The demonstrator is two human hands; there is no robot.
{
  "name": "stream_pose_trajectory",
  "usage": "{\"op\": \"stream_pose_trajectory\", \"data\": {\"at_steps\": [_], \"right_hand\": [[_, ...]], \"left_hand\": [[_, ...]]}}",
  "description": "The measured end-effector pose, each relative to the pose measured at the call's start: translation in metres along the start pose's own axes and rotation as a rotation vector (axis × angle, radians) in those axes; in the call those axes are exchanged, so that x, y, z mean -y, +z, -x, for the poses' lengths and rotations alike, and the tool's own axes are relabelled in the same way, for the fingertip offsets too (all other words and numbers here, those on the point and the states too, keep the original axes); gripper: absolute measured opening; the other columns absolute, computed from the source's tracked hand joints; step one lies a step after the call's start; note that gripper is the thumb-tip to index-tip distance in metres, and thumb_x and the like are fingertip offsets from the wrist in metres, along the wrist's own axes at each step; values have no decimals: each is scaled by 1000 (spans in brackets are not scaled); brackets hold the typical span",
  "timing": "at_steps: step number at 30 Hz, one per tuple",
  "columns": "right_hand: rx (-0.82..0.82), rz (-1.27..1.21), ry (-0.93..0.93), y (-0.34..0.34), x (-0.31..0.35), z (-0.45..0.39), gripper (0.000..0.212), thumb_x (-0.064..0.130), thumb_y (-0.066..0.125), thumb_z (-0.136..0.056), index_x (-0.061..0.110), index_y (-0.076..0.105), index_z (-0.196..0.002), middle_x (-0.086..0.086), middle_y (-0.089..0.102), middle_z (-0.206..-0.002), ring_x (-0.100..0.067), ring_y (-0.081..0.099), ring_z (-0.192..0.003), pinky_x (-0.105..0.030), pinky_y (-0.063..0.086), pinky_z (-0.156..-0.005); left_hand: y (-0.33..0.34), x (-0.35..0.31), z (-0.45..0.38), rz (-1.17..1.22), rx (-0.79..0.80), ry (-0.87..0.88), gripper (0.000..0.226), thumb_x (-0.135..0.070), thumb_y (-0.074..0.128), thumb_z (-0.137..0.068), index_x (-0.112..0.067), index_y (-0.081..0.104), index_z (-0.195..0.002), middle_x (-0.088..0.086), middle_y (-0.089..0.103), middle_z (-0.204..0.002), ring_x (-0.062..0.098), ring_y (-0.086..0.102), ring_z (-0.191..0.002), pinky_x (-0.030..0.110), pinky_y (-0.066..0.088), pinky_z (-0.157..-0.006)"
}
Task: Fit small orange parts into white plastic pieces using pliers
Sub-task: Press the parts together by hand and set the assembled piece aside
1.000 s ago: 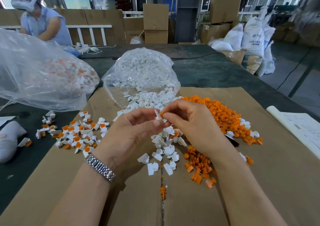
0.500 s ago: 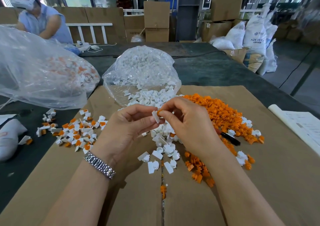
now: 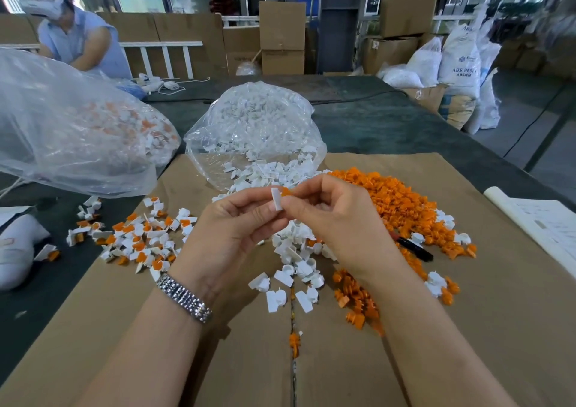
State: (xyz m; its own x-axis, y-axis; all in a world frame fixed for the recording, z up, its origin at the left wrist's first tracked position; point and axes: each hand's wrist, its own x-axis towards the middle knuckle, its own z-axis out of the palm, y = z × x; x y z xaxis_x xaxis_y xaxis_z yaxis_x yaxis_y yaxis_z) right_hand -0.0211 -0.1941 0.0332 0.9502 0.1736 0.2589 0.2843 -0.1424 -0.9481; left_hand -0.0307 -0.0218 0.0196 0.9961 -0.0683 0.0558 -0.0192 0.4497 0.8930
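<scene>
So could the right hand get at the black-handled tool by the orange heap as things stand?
Probably yes, once freed: the black-handled tool lies uncovered on the cardboard just right of the right hand, but that hand now pinches an orange part.

white piece (image 3: 276,199) and orange part (image 3: 286,192) at frame centre. orange heap (image 3: 389,200) right of centre; white heap (image 3: 296,250) below centre. mixed white-and-orange pieces (image 3: 137,238) at left. brown cardboard (image 3: 467,328) across the lower frame, dark grey-green table (image 3: 389,126) above it. silver watch band (image 3: 184,297) (lower left). black tool handle (image 3: 416,249) at right.
</scene>
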Motion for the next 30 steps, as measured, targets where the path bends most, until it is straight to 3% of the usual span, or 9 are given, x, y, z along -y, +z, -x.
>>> {"op": "stream_pose_trajectory", "data": {"at_steps": [3,6,13,18,21,24,26,30], "right_hand": [[175,-19,-24,-16,2,-2,28,27,76,-90,29,69,-117,6,68,-99,-8,59,-72,-25,52,-67],[224,5,-80,-26,3,-2,29,26,71,-93,30,72,-121,2,70,-101,-8,58,-74,-25,55,-73],[182,-60,-146,-20,0,-2,17,15,74,-89,14,77,-105,-8,74,-86,-15,63,-68,-29,58,-70],[206,-37,-167,-20,-1,-2,16,10,73,-90,10,75,-106,-7,75,-89,-13,72,-76,-21,56,-72],[213,25,-172,-19,0,-2,26,12,77,-87,18,72,-112,-3,70,-90,-18,69,-80,-22,56,-74],[147,65,-164,-17,1,-2,38,19,83,-82,25,68,-116,6,65,-93,-7,58,-72,-20,53,-68],[114,125,-200,-16,0,-2,31,21,82,-83,26,72,-112,9,66,-96,-3,57,-73,-18,50,-67],[104,171,-242,-14,-2,-2,20,20,78,-88,25,75,-107,8,68,-99,-12,62,-81,-20,51,-70]], "left_hand": [[-4,-1,0,44,53,-57,23,0,66,-81,-1,79,-100,22,76,-106,25,77,-91,23,61,-72],[-6,-1,0,8,117,-89,24,-4,66,-84,-2,79,-104,21,76,-105,24,77,-91,23,61,-72],[-5,-1,0,-20,136,-63,24,-2,68,-82,-4,80,-102,19,77,-99,24,77,-87,23,61,-72],[-4,0,0,-52,116,-43,25,-2,71,-79,-1,78,-103,20,76,-101,26,77,-89,23,61,-71],[-4,0,-1,-19,110,-52,24,-1,69,-80,-4,80,-101,19,77,-104,25,76,-89,23,61,-71],[-3,-2,-1,10,123,-48,25,-3,68,-80,-8,81,-101,17,77,-106,21,76,-89,22,60,-71],[-5,-2,-1,24,123,-49,25,-3,68,-81,-6,81,-102,19,77,-106,23,77,-90,22,60,-71],[-6,0,0,6,139,-62,24,-7,67,-87,-4,79,-108,21,75,-110,32,75,-101,24,61,-73]]}}
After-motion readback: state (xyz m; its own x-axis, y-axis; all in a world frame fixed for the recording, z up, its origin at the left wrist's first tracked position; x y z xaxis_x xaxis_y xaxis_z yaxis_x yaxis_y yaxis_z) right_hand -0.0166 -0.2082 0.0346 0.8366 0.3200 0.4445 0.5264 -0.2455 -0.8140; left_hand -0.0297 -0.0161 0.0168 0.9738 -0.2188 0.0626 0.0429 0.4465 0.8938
